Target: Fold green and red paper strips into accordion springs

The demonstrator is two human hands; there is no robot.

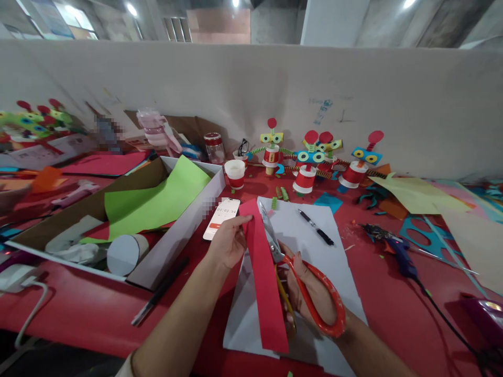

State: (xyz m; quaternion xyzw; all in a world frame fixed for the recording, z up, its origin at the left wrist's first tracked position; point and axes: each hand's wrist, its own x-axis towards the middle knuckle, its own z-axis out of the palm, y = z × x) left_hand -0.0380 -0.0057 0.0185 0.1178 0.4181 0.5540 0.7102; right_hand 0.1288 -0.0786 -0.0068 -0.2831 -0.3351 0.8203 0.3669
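A long strip of red paper [264,277] slants over a white sheet [326,267] on the red table. My left hand [231,238] pinches the strip's left edge near its upper end. In my right hand [308,288] is a pair of red-handled scissors [330,309]; its blades lie at the strip's right edge, pointing up and away, and part of them is hidden by the paper. A second, yellowish handle shows behind the red one, partly covered by the strip. Right of the blades, a black pen [316,226] rests on the white sheet.
Left stands a white box [176,230] with green paper and a white roll. A phone [220,217] lies beside my left hand. Paper-cup figures [305,178] and a white-and-red cup [234,174] stand behind. A blue glue gun [398,254] with its cord lies right.
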